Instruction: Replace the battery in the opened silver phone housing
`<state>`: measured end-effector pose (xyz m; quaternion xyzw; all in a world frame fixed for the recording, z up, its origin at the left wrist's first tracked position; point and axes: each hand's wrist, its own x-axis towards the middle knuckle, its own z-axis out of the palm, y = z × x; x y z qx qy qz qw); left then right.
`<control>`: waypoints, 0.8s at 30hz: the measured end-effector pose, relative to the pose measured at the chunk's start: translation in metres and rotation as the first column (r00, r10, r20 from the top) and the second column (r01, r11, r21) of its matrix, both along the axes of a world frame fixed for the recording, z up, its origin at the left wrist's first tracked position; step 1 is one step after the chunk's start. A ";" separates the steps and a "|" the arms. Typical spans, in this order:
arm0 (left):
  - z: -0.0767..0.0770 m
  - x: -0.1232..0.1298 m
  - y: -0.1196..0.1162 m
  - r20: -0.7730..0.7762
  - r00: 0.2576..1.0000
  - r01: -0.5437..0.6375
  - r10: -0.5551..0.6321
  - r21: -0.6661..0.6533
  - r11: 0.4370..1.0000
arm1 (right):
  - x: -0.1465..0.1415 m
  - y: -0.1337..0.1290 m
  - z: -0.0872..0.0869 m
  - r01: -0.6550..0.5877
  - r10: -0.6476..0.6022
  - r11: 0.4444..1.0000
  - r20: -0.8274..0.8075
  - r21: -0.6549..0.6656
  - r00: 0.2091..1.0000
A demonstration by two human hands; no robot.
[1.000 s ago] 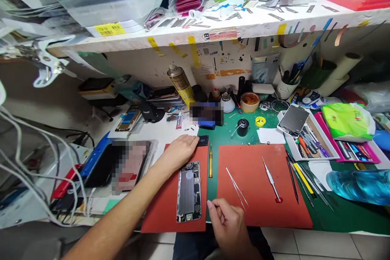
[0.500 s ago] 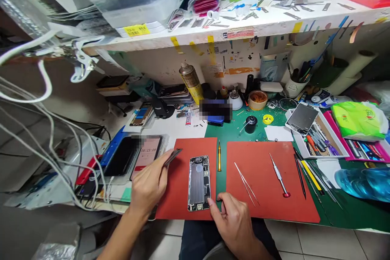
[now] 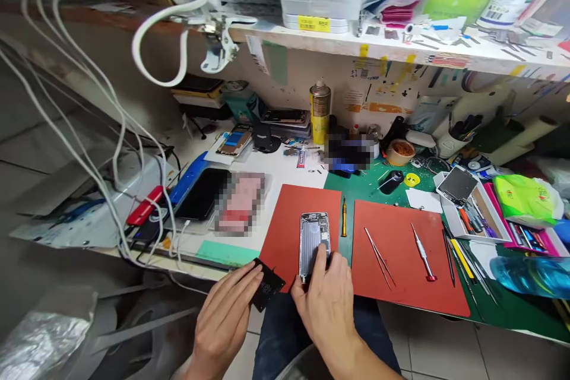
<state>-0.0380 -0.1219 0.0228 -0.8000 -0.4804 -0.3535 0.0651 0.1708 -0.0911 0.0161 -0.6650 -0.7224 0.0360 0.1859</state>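
Note:
In the head view, my left hand (image 3: 231,303) is closed on a flat black phone battery (image 3: 267,288) with faint print on its face. The battery is tilted, at the front edge of the left red mat (image 3: 279,237). My right hand (image 3: 327,297) grips the lower end of an opened phone (image 3: 308,246) on that mat, with the thumb at its bottom corner and the index finger on its right side. A bare silver bay shows inside the phone. Its lower right part is hidden by my fingers.
A gold screwdriver (image 3: 344,217) lies just right of the phone. Tweezers (image 3: 379,256) and a silver screwdriver (image 3: 423,252) rest on the right red mat (image 3: 403,231). To the left lie a black phone (image 3: 205,193) and hanging white cables (image 3: 118,148).
My left hand has lowered the battery towards the mat's front edge and turned its face into view. My right hand has moved onto the phone's lower end. The camera has turned left.

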 end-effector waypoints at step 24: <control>-0.026 0.030 -0.002 -0.099 0.975 0.198 -0.199 -0.022 0.980 | 0.044 -0.038 0.032 -0.500 -0.626 0.627 -0.768 -0.597 0.131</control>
